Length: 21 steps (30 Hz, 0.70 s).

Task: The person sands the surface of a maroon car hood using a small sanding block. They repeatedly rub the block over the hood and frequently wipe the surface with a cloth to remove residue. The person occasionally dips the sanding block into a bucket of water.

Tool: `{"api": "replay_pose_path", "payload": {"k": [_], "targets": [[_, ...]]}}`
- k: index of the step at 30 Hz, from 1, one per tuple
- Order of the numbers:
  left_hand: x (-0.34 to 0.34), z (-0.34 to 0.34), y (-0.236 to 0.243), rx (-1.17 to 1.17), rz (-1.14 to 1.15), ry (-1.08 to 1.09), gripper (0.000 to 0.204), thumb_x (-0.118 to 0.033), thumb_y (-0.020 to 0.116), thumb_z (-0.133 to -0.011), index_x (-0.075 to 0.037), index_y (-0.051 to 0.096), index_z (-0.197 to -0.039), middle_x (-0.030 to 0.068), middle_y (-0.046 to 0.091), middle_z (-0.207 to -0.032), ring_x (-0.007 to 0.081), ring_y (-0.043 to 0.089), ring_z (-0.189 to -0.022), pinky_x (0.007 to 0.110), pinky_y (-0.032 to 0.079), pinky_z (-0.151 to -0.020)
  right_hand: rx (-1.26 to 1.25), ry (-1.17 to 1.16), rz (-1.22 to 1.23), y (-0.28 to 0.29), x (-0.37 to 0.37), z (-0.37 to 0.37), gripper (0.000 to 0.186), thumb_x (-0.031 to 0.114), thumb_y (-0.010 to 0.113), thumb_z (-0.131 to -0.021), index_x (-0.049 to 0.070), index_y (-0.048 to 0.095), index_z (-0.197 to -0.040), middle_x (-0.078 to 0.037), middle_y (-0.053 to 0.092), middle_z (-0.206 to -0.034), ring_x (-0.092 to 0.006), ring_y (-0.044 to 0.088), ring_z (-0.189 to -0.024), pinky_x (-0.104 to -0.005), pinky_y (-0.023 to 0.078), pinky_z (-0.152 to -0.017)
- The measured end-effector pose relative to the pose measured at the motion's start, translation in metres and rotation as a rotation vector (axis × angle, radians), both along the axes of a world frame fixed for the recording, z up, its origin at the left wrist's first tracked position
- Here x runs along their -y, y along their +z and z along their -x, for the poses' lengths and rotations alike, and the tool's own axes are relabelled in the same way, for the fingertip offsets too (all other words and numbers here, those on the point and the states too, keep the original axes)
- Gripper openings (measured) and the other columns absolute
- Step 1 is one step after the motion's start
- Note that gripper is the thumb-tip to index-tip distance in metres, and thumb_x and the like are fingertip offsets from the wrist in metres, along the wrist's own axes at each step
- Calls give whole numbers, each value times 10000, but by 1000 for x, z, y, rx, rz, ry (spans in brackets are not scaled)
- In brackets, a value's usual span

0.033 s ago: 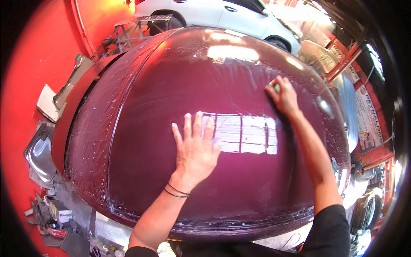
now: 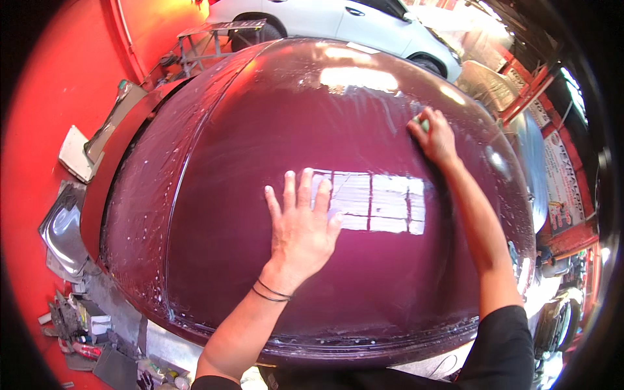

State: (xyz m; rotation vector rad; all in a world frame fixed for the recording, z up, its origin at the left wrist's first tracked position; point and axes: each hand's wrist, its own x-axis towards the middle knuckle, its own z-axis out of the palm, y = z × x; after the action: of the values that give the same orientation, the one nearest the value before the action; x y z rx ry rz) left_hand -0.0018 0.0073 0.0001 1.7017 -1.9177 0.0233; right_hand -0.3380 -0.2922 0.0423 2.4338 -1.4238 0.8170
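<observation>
Under both hands curves a wet, glossy maroon car panel [image 2: 260, 140], streaked with whitish film and dotted with droplets along its left side. My left hand [image 2: 302, 237] lies flat on its middle with the fingers spread, beside a bright window reflection; two thin dark bands circle that wrist. Farther off to the right, my right hand [image 2: 437, 138] is closed round a small light-green pad [image 2: 425, 124] pressed against the panel. Fingers cover most of the pad, so its full shape is hidden.
Past the panel's far edge stand a white car [image 2: 312, 23] and a metal stand [image 2: 218, 39]. Along the red wall [image 2: 39, 156] at left lie loose car parts [image 2: 65, 224] and a pile of supplies [image 2: 84, 331]. Red posts [image 2: 533, 97] rise at right.
My right hand has slid slightly away from me over the panel with the green pad. My left hand stays in place; the whole view has shifted a little.
</observation>
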Motion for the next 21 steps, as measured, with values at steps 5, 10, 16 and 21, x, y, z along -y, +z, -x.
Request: {"api": "replay_pose_path", "payload": {"k": [5, 10, 16, 21], "targets": [[2, -2, -8, -2, -6, -1, 703, -411, 716, -1140, -19, 559, -1702, 331, 453, -1812, 601, 363, -1709, 873, 236, -1349, -91, -307, -58, -11, 97, -9, 485, 542, 783, -1115, 128, 676, -1344, -286, 752, -1270, -523, 769, -1189, -634, 632, -980], [5, -4, -1, 0, -14, 6, 726, -446, 696, -1154, -7, 555, -1714, 325, 435, -1834, 584, 350, -1727, 862, 223, -1365, -27, -161, -31, 6, -26, -35, 414, 485, 827, -1094, 112, 709, -1230, -271, 735, -1212, -503, 759, -1139, -623, 619, -949], [5, -1, 5, -9, -100, 12, 737, -457, 687, -1156, 1, 563, -1721, 319, 448, -1834, 570, 334, -1741, 857, 209, -1372, -43, 62, -24, 9, -129, -48, 386, 397, 852, -1089, 76, 705, -1243, -202, 694, -1175, -459, 728, -1136, -575, 608, -948], [8, -1, -4, -20, 9, 20, 701, -420, 722, -1138, 14, 583, -1671, 326, 475, -1787, 594, 377, -1700, 880, 257, -1340, -75, -41, -20, -7, 46, -51, 407, 430, 832, -1096, 97, 696, -1286, -245, 765, -1155, -485, 758, -1153, -589, 610, -974]]}}
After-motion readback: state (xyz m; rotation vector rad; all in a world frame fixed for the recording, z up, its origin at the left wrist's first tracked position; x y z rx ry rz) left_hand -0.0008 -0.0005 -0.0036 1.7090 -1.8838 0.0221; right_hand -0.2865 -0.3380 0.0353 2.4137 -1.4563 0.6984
